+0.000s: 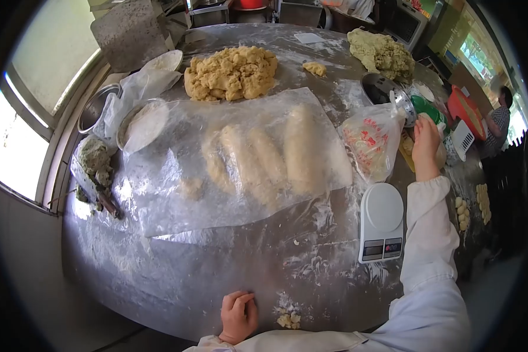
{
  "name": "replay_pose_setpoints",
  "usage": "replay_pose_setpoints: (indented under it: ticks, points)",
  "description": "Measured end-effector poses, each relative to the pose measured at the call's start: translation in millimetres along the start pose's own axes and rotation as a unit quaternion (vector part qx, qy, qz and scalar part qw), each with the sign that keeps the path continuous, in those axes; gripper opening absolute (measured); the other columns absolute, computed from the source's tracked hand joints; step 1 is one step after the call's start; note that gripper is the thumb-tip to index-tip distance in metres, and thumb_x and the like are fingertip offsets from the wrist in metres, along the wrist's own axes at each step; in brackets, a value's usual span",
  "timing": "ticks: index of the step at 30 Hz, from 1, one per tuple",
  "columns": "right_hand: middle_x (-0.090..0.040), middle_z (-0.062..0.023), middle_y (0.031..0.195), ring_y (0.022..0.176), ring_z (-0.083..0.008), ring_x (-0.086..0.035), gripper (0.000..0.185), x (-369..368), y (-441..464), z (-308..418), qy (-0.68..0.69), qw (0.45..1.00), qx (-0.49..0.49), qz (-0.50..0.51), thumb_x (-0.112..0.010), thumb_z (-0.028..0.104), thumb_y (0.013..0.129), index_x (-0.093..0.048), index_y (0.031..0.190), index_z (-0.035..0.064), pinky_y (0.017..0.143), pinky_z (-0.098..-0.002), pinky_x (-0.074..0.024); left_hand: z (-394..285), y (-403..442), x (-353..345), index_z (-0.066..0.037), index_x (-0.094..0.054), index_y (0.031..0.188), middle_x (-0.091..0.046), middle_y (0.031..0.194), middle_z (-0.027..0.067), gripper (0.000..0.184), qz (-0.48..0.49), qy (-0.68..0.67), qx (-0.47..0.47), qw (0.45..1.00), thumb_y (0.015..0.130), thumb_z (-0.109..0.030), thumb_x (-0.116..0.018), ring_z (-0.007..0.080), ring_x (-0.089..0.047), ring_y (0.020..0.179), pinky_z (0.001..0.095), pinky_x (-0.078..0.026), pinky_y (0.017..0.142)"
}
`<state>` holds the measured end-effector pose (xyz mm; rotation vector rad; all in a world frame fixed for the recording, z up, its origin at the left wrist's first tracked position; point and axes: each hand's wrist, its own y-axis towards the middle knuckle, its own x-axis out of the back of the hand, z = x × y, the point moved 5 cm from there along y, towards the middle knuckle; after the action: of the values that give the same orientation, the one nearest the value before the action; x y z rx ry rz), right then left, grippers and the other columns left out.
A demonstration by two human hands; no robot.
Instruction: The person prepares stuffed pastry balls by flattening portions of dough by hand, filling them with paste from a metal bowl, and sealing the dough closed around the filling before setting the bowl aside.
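Observation:
My right hand (426, 146) reaches out past the kitchen scale (383, 220), fingers curled together beside a clear plastic bag with red print (366, 144). A green packet (431, 108) and a metal bowl (387, 94) lie just beyond its fingertips. What those fingers hold, if anything, is hidden. At the near table edge my left hand (239, 317) rests with its fingers curled in, showing nothing held. Dough crumbs (289, 320) are scattered to its right. Several rolls of dough (302, 149) lie under a clear plastic sheet (176, 205) in the middle.
A large yellow dough mound (232, 73) and a greenish one (381, 54) sit at the back. Bowls (142, 124) and a scraper (107, 202) with greenish dough stand left. Small dough pieces (462, 213) lie right. Another person (501, 117) is at far right, near a red basin (466, 111).

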<state>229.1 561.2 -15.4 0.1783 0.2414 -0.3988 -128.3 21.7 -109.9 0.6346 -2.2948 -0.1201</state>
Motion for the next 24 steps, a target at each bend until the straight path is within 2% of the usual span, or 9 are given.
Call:
replay_pose_setpoints:
  ticks: [2,4,6,7,11,14,20,22,24]
  points:
    - [-0.062,-0.0059,0.104,0.091,-0.0141,-0.061,0.024,-29.4,-89.4,45.7,-0.001,0.995,0.056,0.086,-0.059,0.014,0.093,-0.060,0.115,0.0027,0.082,-0.0270,-0.0489,-0.4,0.7,1.6,-0.005,-0.065,0.097,-0.063,0.097,0.0131,0.021,-0.005,-0.017,0.003,1.000,0.078,0.004,-0.067,0.0310,-0.061,0.086,0.0367,-0.051,0.073]
    - [-0.064,-0.0078,0.099,0.085,-0.0135,-0.063,0.021,-37.7,-170.8,43.3,-0.024,0.960,-0.057,0.273,-0.057,0.012,0.095,-0.060,0.113,0.0008,0.079,-0.0271,-0.0505,-0.9,1.9,3.7,-0.004,-0.066,0.095,-0.064,0.095,0.0134,0.019,-0.022,-0.031,-0.007,0.999,0.078,0.005,-0.066,0.0300,-0.062,0.082,0.0352,-0.051,0.069]
    - [-0.063,-0.0103,0.096,0.080,-0.0175,-0.063,0.033,-49.8,-264.5,17.6,-0.088,0.889,-0.293,0.340,-0.059,0.022,0.096,-0.056,0.118,-0.0018,0.079,-0.0300,-0.0522,2.0,0.2,4.9,-0.004,-0.065,0.098,-0.063,0.100,0.0140,0.020,-0.023,-0.052,0.000,0.998,0.079,0.004,-0.066,0.0301,-0.061,0.084,0.0362,-0.051,0.072]
    - [-0.062,-0.0121,0.101,0.083,-0.0191,-0.062,0.039,-48.9,-302.0,7.6,-0.124,0.824,-0.420,0.359,-0.060,0.026,0.096,-0.054,0.121,-0.0029,0.079,-0.0315,-0.0527,4.2,-2.0,4.7,-0.004,-0.064,0.100,-0.062,0.102,0.0145,0.022,-0.020,-0.068,0.011,0.997,0.079,0.003,-0.067,0.0316,-0.061,0.088,0.0376,-0.051,0.075]
    - [-0.055,-0.0164,0.116,0.090,-0.0226,-0.060,0.060,-34.5,-328.2,-80.5,-0.065,0.838,-0.490,0.231,-0.061,0.034,0.094,-0.039,0.134,-0.0048,0.078,-0.0336,-0.0517,7.9,-7.3,7.4,-0.003,-0.063,0.105,-0.061,0.108,0.0160,0.026,-0.033,-0.110,0.024,0.993,0.081,0.002,-0.067,0.0335,-0.062,0.095,0.0387,-0.052,0.081]
    - [-0.051,-0.0165,0.121,0.092,-0.0231,-0.057,0.070,-43.9,-311.9,-103.8,0.000,0.856,-0.496,0.145,-0.063,0.037,0.092,-0.031,0.139,-0.0045,0.078,-0.0343,-0.0501,9.3,-9.0,16.1,-0.003,-0.062,0.108,-0.062,0.112,0.0163,0.027,-0.035,-0.161,0.062,0.984,0.081,0.001,-0.066,0.0326,-0.062,0.098,0.0386,-0.053,0.082]
    - [-0.050,-0.0128,0.127,0.101,-0.0226,-0.054,0.078,-60.8,-317.3,-115.4,0.002,0.881,-0.463,0.099,-0.068,0.043,0.087,-0.034,0.142,-0.0010,0.083,-0.0353,-0.0474,15.0,-5.3,21.1,-0.004,-0.062,0.109,-0.062,0.114,0.0161,0.028,-0.095,-0.132,-0.021,0.986,0.083,0.002,-0.064,0.0311,-0.065,0.093,0.0371,-0.054,0.074]
    - [-0.057,-0.0100,0.117,0.097,-0.0210,-0.056,0.064,-62.1,-330.3,-118.1,-0.058,0.889,-0.430,0.144,-0.068,0.036,0.088,-0.044,0.136,0.0020,0.086,-0.0352,-0.0471,16.9,-8.6,17.0,-0.005,-0.063,0.107,-0.064,0.109,0.0150,0.025,-0.092,-0.162,-0.012,0.982,0.083,0.003,-0.064,0.0310,-0.066,0.090,0.0364,-0.055,0.072]
    - [-0.062,-0.0069,0.105,0.093,-0.0177,-0.059,0.046,-53.5,-334.3,-133.9,-0.052,0.933,-0.322,0.154,-0.066,0.027,0.090,-0.054,0.127,0.0039,0.085,-0.0332,-0.0480,18.2,-8.4,10.1,-0.006,-0.064,0.104,-0.065,0.104,0.0138,0.022,-0.073,-0.184,-0.019,0.980,0.084,0.003,-0.064,0.0304,-0.066,0.087,0.0361,-0.054,0.071]
